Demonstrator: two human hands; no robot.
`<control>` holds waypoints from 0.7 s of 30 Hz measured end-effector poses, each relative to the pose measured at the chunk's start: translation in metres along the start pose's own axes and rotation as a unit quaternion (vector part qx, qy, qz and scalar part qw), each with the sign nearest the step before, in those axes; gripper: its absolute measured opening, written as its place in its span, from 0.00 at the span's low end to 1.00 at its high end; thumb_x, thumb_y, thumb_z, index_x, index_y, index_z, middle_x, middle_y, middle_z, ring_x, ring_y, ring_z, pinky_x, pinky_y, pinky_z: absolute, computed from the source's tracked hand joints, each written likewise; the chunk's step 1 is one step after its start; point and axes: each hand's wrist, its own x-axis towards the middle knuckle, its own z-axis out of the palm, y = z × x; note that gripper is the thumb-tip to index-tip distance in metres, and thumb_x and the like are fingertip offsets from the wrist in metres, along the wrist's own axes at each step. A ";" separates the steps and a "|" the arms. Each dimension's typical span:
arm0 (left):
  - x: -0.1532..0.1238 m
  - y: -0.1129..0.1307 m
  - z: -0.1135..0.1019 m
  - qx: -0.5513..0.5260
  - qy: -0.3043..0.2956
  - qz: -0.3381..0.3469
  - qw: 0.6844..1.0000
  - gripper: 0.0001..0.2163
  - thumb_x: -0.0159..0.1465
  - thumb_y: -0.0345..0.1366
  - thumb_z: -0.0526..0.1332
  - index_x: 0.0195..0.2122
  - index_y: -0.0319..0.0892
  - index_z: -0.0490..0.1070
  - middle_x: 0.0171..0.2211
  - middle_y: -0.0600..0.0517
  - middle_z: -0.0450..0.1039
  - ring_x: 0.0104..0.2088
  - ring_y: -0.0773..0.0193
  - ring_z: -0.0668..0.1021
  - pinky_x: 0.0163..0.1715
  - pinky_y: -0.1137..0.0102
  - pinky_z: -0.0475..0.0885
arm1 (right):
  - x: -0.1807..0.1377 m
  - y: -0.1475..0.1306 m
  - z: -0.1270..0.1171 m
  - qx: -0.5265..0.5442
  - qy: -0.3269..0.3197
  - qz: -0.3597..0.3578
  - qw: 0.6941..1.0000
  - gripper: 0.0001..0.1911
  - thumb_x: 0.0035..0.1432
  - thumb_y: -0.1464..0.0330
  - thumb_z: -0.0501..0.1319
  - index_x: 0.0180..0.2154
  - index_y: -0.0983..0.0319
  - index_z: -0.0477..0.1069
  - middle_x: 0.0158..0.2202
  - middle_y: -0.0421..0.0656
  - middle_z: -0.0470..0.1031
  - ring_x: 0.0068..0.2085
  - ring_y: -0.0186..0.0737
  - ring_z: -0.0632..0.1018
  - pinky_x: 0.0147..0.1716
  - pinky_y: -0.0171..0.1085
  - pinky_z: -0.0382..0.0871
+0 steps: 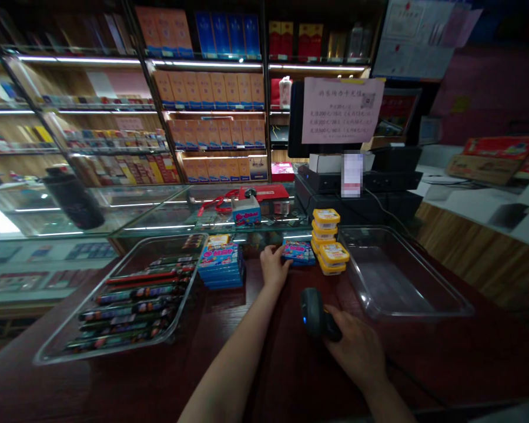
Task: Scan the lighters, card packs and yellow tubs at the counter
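Note:
My right hand [357,346] is wrapped round the handle of a dark barcode scanner [312,311], which shows a small blue light and is raised over the dark red counter. Farther forward, my left hand [274,267] grips the left edge of a blue printed packet [298,251] at the top of a low pile, thumb at its front. Left of that hand stands a taller stack of similar blue packets [221,267]. Right beside the low pile are stacked yellow tubs [334,254] with white labels.
A clear plastic tray [170,338] of long dark-wrapped sticks lies at the left. Another clear tray [405,288] is at the right. Behind stand an open blue box [245,212], a monitor [296,117] and a black bottle [73,197].

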 end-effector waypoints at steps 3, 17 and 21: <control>0.004 -0.006 0.004 -0.071 -0.034 -0.050 0.996 0.14 0.53 0.30 0.66 0.42 0.42 0.77 0.39 0.46 0.69 0.41 0.59 0.73 0.45 0.63 0.69 | 0.001 0.000 -0.001 -0.002 0.008 -0.001 1.000 0.19 0.54 0.68 0.58 0.49 0.58 0.69 0.38 0.43 0.78 0.38 0.42 0.77 0.39 0.39 0.66; -0.001 0.010 0.012 -0.029 -0.051 -0.089 0.994 0.09 0.57 0.33 0.64 0.39 0.46 0.78 0.36 0.50 0.73 0.37 0.62 0.75 0.36 0.71 0.67 | 0.001 0.001 -0.002 -0.015 0.011 -0.011 1.000 0.19 0.54 0.67 0.58 0.49 0.58 0.70 0.38 0.43 0.78 0.37 0.41 0.78 0.38 0.38 0.66; -0.001 0.011 0.010 -0.021 -0.056 -0.081 0.995 0.10 0.57 0.33 0.64 0.41 0.45 0.77 0.37 0.49 0.73 0.36 0.62 0.75 0.34 0.71 0.67 | 0.001 0.001 -0.002 -0.016 0.007 -0.001 1.000 0.19 0.54 0.67 0.58 0.49 0.57 0.70 0.38 0.43 0.78 0.38 0.41 0.78 0.38 0.38 0.66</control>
